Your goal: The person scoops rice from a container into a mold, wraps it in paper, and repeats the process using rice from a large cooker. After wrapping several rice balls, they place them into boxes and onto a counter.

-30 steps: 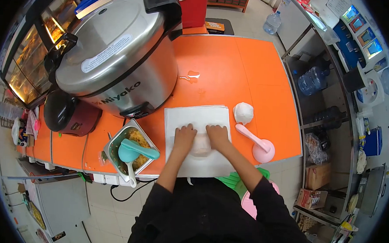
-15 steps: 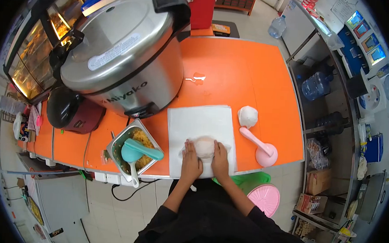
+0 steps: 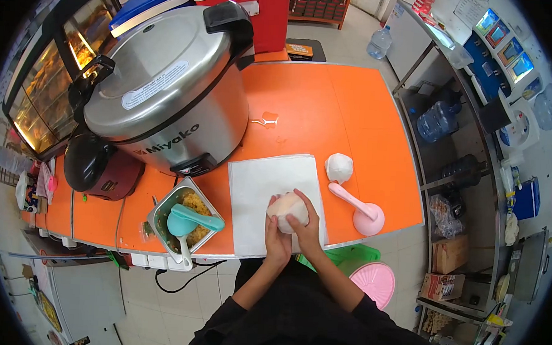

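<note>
A round white paper-wrapped bundle (image 3: pixel 288 209) is held between my two hands over a stack of white paper sheets (image 3: pixel 260 178). My left hand (image 3: pixel 278 238) cups its left side and underside. Against its right side, my right hand (image 3: pixel 306 226) has its fingers wrapped round the top and its thumb on the front. Right of the sheets sits another wrapped white bundle (image 3: pixel 338 167), with a pink ladle-like scoop (image 3: pixel 366 216) just below it. To the left, a metal container (image 3: pixel 159 218) holds yellowish food, with a teal scoop (image 3: pixel 195 217) and a white-handled utensil (image 3: pixel 185 255) on top.
A large steel Miyako cooker (image 3: pixel 185 118) and a small dark red appliance (image 3: pixel 110 173) occupy the left of the orange table (image 3: pixel 366 127). Behind them are a glass food case and a red cooler (image 3: pixel 268 22). Green and pink baskets stand below the front edge; shelves are at right.
Both hands have lifted the wrapped bundle off the sheets and now cup it, where before they pressed the paper at its sides. The whole view has shifted slightly.
</note>
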Motion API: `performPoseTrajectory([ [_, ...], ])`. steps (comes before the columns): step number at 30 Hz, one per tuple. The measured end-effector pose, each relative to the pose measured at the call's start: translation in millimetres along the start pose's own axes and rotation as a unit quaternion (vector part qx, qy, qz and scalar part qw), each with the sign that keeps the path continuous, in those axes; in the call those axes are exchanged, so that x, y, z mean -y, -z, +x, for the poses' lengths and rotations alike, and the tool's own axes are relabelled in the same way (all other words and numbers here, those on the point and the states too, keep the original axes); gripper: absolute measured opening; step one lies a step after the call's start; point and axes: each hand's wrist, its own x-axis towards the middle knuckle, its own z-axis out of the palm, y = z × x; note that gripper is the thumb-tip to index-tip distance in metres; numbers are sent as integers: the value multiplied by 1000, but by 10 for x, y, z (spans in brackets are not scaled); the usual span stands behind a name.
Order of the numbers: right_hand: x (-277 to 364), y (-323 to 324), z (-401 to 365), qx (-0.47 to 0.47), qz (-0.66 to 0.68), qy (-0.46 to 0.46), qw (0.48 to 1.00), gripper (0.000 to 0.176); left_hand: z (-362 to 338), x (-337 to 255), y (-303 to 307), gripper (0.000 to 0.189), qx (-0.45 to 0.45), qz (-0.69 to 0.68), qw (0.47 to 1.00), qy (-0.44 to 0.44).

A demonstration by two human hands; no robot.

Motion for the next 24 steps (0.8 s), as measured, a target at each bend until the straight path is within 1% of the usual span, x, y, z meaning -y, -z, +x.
performPoseTrajectory([
  [1, 73, 27, -18, 21, -175, 78, 981, 51, -6, 5, -15, 68, 8, -36, 999, 19],
  [2, 131, 61, -23, 42, -343, 155, 925, 53, -16, 13, -33, 68, 7, -38, 999, 15],
  [3, 153, 129, -33, 38, -336, 132, 932, 55, -14, 24, -60, 66, 38, -36, 999, 5],
  [4, 306, 143, -25, 26, -304, 82, 949, 53, 4, 41, -94, 65, 65, -35, 997, -10],
  [5, 467, 180, -12, 18, -271, 29, 962, 51, 33, 74, -138, 68, 63, 12, 998, 18],
  [6, 508, 389, 67, -25, -181, -29, 983, 49, 125, 240, -89, 74, 100, 261, 960, -31],
  [7, 542, 603, 179, -68, -87, -91, 990, 48, 234, 383, -28, 79, 124, 498, 856, -68],
  [8, 786, 609, 263, -118, -141, -80, 980, 46, 151, 205, -296, 83, 71, 543, 834, -64],
  [9, 857, 828, 428, -86, -226, 29, 970, 47, 82, 67, -383, 81, 83, 549, 830, -59],
  [10, 964, 1066, 626, -98, -405, 121, 901, 47, 58, -54, -438, 79, 98, 552, 826, -58],
  [11, 1002, 1350, 808, -131, -414, 89, 897, 48, 10, -195, -434, 79, 82, 551, 828, -64],
  [12, 976, 1649, 969, -164, -423, 57, 889, 49, -69, -370, -370, 76, 110, 557, 810, -146],
  [13, 900, 1952, 1094, -176, -453, 18, 874, 50, -145, -563, -306, 72, 137, 561, 784, -230],
  [14, 805, 2225, 1169, -187, -482, -21, 856, 52, -245, -793, -238, 67, 118, 578, 770, -244],
  [15, 713, 2446, 1203, -160, -516, 2, 842, 53, -326, -963, -91, 59, 91, 592, 755, -266],
  [16, 635, 2526, 1251, -134, -547, 23, 826, 54, -422, -1140, 87, 53, 60, 601, 746, -279],
  [17, 684, 2301, 1269, -121, -548, 23, 827, 54, -537, -1301, 271, 45, 19, 608, 744, -276],
  [18, 822, 1870, 1194, -201, -695, -25, 690, 52, -644, -1469, 453, 43, -15, 623, 727, -289],
  [19, 868, 1453, 1124, -275, -807, -68, 518, 51, -745, -1644, 606, 44, -33, 661, 686, -303],
  [20, 802, 1226, 1105, -204, -782, 40, 588, 47, -834, -1769, 782, 46, -44, 699, 649, -299],
  [21, 715, 986, 1072, -129, -740, 145, 644, 43, -891, -1902, 867, 47, -46, 735, 624, -262],
  [22, 503, 523, 957, -78, -528, 70, 843, 36, -926, -2008, 924, 47, -47, 769, 597, -224],
  [23, 189, 93, 805, 29, -410, 85, 908, 30, -926, -2063, 997, 47, -49, 768, 598, -222],
  [24, 231, -487, 691, 185, -459, 7, 869, 24, -897, -2097, 1099, 46, -24, 801, 562, -207],
])
